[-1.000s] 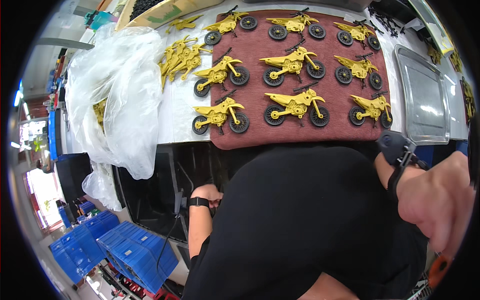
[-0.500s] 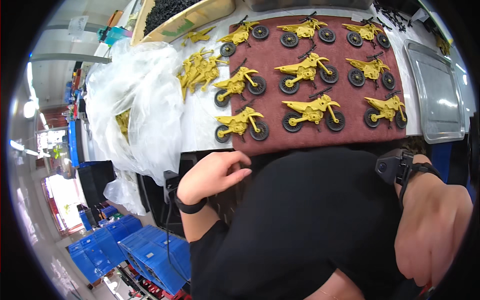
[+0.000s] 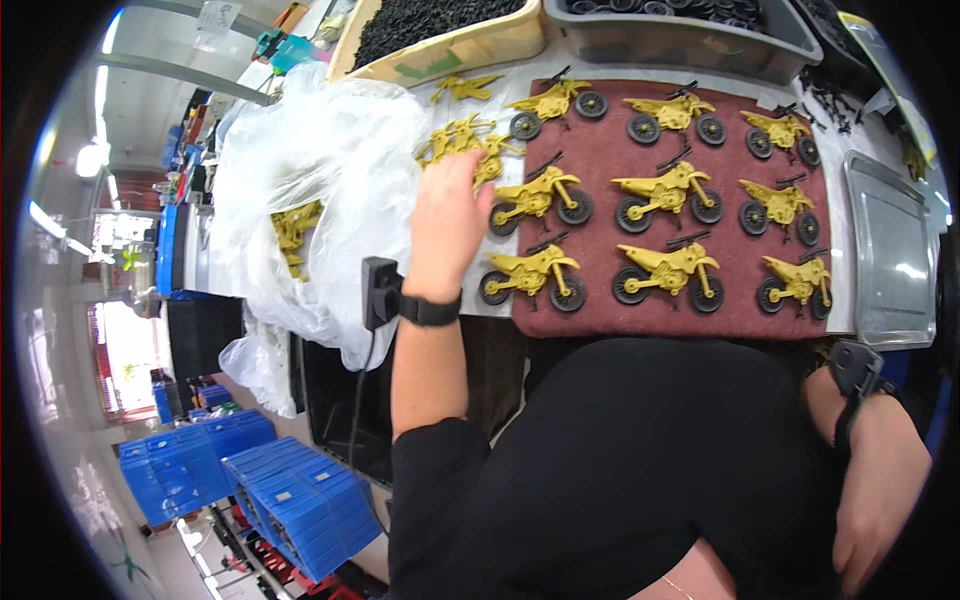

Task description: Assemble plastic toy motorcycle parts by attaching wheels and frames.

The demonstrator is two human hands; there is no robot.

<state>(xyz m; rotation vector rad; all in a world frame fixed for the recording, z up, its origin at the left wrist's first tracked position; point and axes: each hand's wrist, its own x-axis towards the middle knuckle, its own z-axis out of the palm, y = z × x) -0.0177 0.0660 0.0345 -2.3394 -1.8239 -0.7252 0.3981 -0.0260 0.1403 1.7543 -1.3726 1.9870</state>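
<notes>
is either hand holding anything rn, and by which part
The left hand is at the loose bike frames; whether it grips one cannot be told. Nothing shows in the right hand, seen only from the back.

Matt plastic motorbikes (image 3: 662, 270), rough cloth (image 3: 600, 320), glossy tray (image 3: 885, 240)

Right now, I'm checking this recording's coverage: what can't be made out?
In the head view:
Whether the left hand touches the yellow frames: the hand hides the spot.
Whether the right hand holds anything: its fingers meet the dark lower edge.
How many yellow parts the plastic bag covers: folds hide them.
Single black pieces in the cream bin: too small.
</notes>
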